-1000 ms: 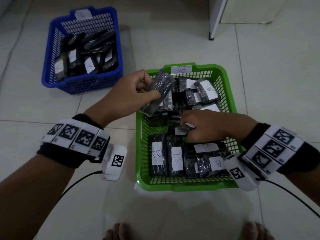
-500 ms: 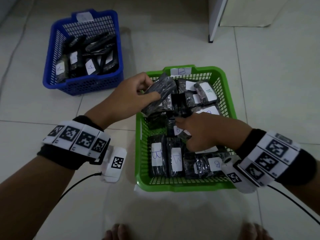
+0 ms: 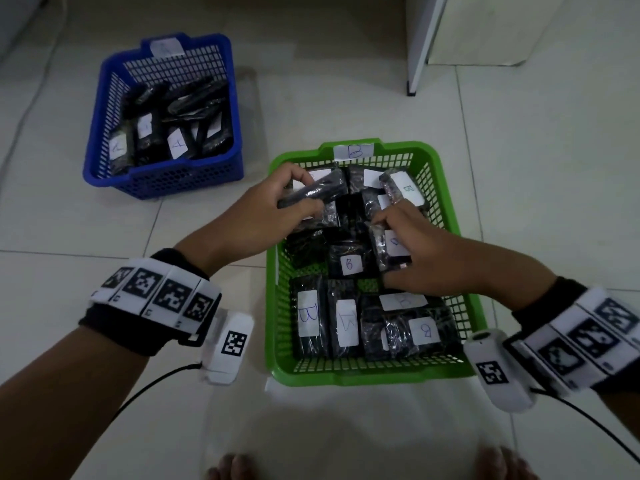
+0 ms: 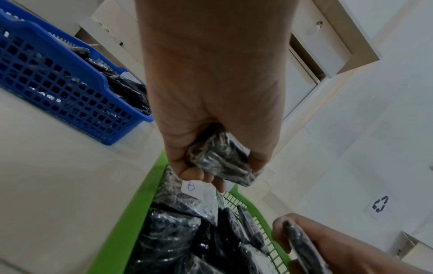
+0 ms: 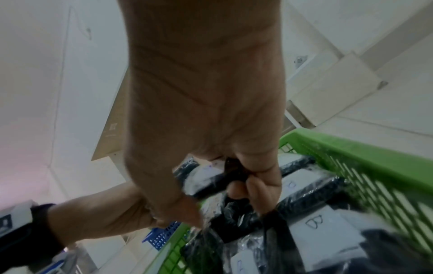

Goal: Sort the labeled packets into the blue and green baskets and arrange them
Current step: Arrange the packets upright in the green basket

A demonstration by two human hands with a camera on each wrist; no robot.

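The green basket (image 3: 467, 299) in front of me holds several black plastic-wrapped packets with white "B" labels. My left hand (image 3: 277, 206) grips one black packet (image 3: 318, 192) above the basket's far left corner; the same packet (image 4: 222, 163) shows in the left wrist view, held between thumb and fingers. My right hand (image 3: 415, 244) pinches another labelled packet (image 3: 388, 251) at the basket's middle right; in the right wrist view its fingers (image 5: 257, 178) curl round a dark packet edge (image 5: 211, 183). The blue basket (image 3: 166, 181) at the far left holds several packets labelled "A".
White tiled floor surrounds both baskets. A white cabinet or door edge (image 3: 419, 46) stands at the far right. Cables run from both wrist cameras across the floor. My toes (image 3: 235, 469) show at the bottom edge.
My right hand has moved from the basket's near middle toward the far side and now pinches a labelled packet. My left hand still holds its packet, now lower and farther over the basket.
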